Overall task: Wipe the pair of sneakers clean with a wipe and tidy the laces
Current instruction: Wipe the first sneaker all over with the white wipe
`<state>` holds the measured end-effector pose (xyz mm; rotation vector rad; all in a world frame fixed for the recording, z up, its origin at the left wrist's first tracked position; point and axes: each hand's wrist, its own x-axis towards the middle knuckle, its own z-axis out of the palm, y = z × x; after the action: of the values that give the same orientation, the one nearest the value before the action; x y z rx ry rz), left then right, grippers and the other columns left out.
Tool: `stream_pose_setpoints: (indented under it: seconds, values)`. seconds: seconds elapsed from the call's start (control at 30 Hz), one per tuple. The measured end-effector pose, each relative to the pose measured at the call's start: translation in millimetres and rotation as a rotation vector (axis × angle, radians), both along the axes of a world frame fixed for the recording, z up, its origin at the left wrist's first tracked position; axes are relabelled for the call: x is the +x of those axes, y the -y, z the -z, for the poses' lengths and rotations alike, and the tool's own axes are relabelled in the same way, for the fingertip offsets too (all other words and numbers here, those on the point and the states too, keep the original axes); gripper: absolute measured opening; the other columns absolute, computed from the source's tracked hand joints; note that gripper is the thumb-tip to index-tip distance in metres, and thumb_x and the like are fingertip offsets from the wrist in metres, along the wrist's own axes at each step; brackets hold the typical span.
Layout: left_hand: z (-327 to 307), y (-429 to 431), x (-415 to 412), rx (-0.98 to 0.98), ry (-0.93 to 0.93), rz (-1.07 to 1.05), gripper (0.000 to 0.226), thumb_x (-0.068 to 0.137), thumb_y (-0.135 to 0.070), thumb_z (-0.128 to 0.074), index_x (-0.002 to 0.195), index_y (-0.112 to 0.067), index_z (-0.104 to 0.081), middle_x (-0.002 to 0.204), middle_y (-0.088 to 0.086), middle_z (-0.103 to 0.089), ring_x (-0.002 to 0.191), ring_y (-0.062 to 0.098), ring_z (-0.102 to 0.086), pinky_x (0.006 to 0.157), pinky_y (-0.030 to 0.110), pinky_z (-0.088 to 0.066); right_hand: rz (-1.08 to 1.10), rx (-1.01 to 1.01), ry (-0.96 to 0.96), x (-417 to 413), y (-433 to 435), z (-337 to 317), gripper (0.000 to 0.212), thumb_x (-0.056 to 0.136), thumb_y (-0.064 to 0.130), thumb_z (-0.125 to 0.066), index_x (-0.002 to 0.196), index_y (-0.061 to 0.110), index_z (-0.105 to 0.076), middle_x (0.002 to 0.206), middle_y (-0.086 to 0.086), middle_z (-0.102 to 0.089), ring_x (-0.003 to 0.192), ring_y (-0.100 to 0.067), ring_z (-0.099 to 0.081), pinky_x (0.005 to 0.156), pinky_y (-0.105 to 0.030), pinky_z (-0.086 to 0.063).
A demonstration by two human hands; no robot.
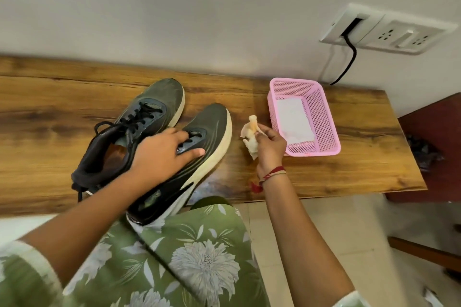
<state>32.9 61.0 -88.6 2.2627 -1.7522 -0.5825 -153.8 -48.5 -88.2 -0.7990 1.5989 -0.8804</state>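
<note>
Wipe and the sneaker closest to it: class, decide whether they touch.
Apart. The head view shows a strip of table between the wipe, held in the right hand, and the pale sole of that sneaker.

Bright even light, soft shadows, wide-angle edge bending, slight motion blur
</note>
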Motion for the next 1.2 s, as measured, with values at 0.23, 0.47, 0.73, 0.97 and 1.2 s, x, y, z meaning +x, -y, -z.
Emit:
stream_pose_setpoints:
  seconds: [0.23, 0.47, 0.73, 0.97, 1.2]
  values:
    - [7, -3, 6, -0.128, -0.022, -0.005, 0.061, 0.071, -0.081, -0.023, 0.08, -0.028, -0.051, 0.086, -0.006, -0.054, 0.079, 0.021, -0.06, 0.053, 0.028, -0.036, -0.363, -0.408, -0.354, 16, 9, -5, 0.028, 0.087, -0.002, -0.052, 0.105, 0.01, -0.07, 0.104, 0.001, -0.068, 0.092, -0.006, -0.058, 0.089, -0.021, -0.046]
    - [6, -4, 5, -0.12, -0.006, 0.015, 0.052, 0.081, -0.076, -0.035, 0.082, -0.027, -0.051, 0.091, -0.007, -0.055, 0.078, 0.02, -0.06, 0.052, 0.027, -0.035, -0.626, -0.489, -0.611, 20, -10, -10, 0.031, 0.085, -0.001, -0.054, 0.109, 0.011, -0.069, 0.108, -0.006, -0.067, 0.098, -0.021, -0.061, 0.091, -0.025, -0.045]
    - [1, -2, -3, -0.09, 0.048, 0.017, 0.046, 0.086, -0.064, -0.043, 0.096, -0.022, -0.059, 0.107, -0.006, -0.058, 0.085, 0.021, -0.062, 0.055, 0.027, -0.04, -0.634, -0.376, -0.436, 0, -25, -27, 0.031, 0.084, -0.008, -0.053, 0.1, 0.01, -0.072, 0.095, 0.005, -0.066, 0.087, -0.011, -0.061, 0.076, -0.006, -0.045]
    - [-1, -3, -12, -0.051, 0.046, -0.005, 0.049, 0.086, -0.064, -0.043, 0.108, -0.023, -0.058, 0.116, -0.003, -0.057, 0.092, 0.024, -0.063, 0.062, 0.031, -0.046, -0.607, -0.497, -0.613, 29, -1, -12, 0.031, 0.086, -0.003, -0.051, 0.107, 0.01, -0.069, 0.108, -0.005, -0.067, 0.1, -0.018, -0.061, 0.09, -0.02, -0.042]
    - [-2, -3, -19, -0.048, 0.089, -0.003, 0.048, 0.087, -0.063, -0.044, 0.11, -0.023, -0.057, 0.111, -0.003, -0.055, 0.09, 0.024, -0.062, 0.056, 0.028, -0.034, -0.577, -0.532, -0.56, 1, -64, -5, 0.034, 0.078, -0.012, -0.053, 0.098, 0.008, -0.072, 0.094, 0.001, -0.067, 0.081, -0.008, -0.058, 0.076, -0.009, -0.044]
